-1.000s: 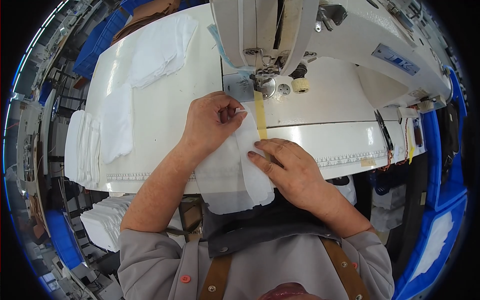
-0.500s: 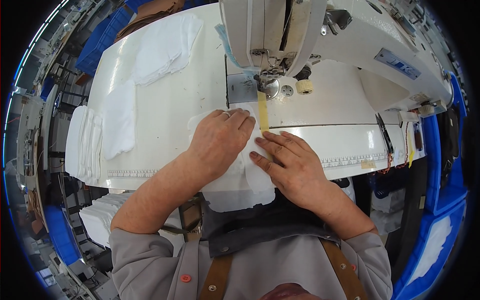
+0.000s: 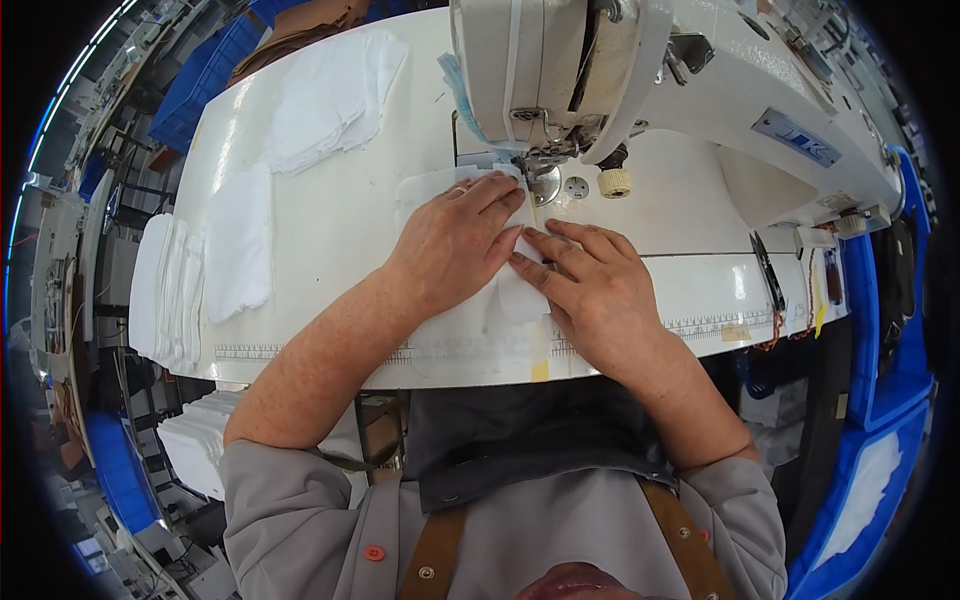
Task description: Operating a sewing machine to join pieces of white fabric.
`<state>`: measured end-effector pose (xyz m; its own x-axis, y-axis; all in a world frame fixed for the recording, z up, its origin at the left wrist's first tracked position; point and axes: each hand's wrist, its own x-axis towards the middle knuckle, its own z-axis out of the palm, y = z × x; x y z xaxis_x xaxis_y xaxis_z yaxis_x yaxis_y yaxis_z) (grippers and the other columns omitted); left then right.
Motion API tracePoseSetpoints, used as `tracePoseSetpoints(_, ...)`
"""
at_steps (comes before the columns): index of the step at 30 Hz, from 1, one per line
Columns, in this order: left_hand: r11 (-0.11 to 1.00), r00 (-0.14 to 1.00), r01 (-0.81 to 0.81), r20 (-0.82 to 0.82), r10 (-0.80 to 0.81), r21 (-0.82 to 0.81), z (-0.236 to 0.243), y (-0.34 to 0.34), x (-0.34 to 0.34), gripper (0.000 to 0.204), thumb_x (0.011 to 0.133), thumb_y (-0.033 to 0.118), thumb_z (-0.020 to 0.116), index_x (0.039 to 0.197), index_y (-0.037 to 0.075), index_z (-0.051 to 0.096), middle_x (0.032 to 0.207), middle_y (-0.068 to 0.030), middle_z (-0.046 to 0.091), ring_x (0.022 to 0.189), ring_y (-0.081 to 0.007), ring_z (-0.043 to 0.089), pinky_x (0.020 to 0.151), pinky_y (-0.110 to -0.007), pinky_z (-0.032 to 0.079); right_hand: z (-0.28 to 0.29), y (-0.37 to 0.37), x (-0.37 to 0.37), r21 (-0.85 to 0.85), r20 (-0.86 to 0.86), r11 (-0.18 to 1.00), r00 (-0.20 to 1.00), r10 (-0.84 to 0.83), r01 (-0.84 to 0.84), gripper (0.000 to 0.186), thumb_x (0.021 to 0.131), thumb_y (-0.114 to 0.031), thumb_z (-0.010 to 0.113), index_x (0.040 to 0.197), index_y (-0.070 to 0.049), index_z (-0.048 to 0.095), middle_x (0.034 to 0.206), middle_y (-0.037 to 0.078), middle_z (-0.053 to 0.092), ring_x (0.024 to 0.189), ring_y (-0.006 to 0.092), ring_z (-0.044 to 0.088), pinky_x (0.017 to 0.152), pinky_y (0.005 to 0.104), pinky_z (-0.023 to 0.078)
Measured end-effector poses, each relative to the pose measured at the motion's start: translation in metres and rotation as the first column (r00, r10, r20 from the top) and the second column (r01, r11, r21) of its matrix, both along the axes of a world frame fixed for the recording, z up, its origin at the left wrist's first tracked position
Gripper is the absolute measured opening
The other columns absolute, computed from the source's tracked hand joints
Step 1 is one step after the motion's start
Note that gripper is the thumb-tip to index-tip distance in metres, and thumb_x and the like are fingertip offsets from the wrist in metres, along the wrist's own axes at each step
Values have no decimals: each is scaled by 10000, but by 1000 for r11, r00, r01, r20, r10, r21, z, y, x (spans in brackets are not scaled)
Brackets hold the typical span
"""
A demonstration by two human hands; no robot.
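Note:
A thin white fabric piece (image 3: 455, 325) lies on the sewing machine table under both my hands, its far end by the presser foot (image 3: 538, 168). My left hand (image 3: 455, 235) is closed on the fabric just left of the foot, fingers bent and close together, their tips pressed down. Lower and to the right, my right hand (image 3: 595, 285) lies open, its fingers stretched over the fabric's right edge and the table. The two hands nearly meet at my left thumb. A smaller white layer (image 3: 522, 300) shows between them; how the layers join is hidden.
The machine head (image 3: 560, 70) rises just beyond my hands. White fabric stacks (image 3: 325, 105) lie at the far left, with another stack (image 3: 165, 290) at the left edge. Black tweezers (image 3: 768, 270) rest at the right. Blue bins (image 3: 880, 470) stand beside the table.
Both hands and the fabric have moved forward, away from me, toward the presser foot. The fabric's near end no longer hangs over the table's front edge, where a short yellow tape now shows.

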<state>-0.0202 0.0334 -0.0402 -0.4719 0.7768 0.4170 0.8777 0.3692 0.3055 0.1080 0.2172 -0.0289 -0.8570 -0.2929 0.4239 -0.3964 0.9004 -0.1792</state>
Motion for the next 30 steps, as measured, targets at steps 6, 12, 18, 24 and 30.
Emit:
tracePoseSetpoints(6, 999, 1000, 0, 12, -1, 40, -2, 4, -4, 362, 888, 96, 739, 1238, 9, 706, 1308, -99, 672, 1125, -317, 704, 1047, -420, 564, -2, 0, -4, 6, -15, 1000, 1000, -27, 27, 381, 788, -144, 757, 1167, -117, 785, 1262, 72, 728, 1231, 270, 636, 1052, 424, 483)
tracePoseSetpoints(12, 998, 1000, 15, 7, -15, 65, -4, 12, -10, 363, 876, 101, 747, 1226, 13, 714, 1302, -107, 680, 1124, -315, 707, 994, -408, 580, -3, 7, -5, 17, -8, 999, 1000, -30, 31, 418, 782, -124, 757, 1200, -116, 766, 1283, 80, 716, 1233, 277, 627, 1042, 429, 488)
tracePoseSetpoints(18, 999, 999, -33, -6, 34, 15, -16, -8, -13, 344, 913, 185, 698, 1204, 3, 705, 1317, -159, 674, 1210, -347, 662, 1026, -434, 549, -3, -10, -15, 2, 22, 1000, 999, 26, -26, 532, 706, 13, 685, 1222, -97, 755, 1318, 90, 708, 1241, 313, 620, 1052, 459, 481)
tracePoseSetpoints(24, 995, 999, 45, 14, -46, 85, -43, 41, -31, 251, 882, 289, 687, 991, 80, 773, 1138, -91, 717, 1052, -276, 689, 980, -413, 527, -5, 15, -1, 112, 96, 993, 995, 33, -44, 719, 674, 126, 633, 1365, -65, 678, 1463, 134, 623, 1339, 361, 556, 1126, 480, 437)
tracePoseSetpoints(30, 996, 994, 55, -102, -47, 77, -37, 14, -27, 303, 873, 369, 689, 928, 89, 788, 966, -57, 745, 954, -256, 707, 909, -412, 503, -11, 9, -11, 90, 114, 990, 989, 94, -105, 665, 746, 102, 611, 1400, -20, 639, 1458, 177, 609, 1338, 397, 542, 1127, 505, 431)
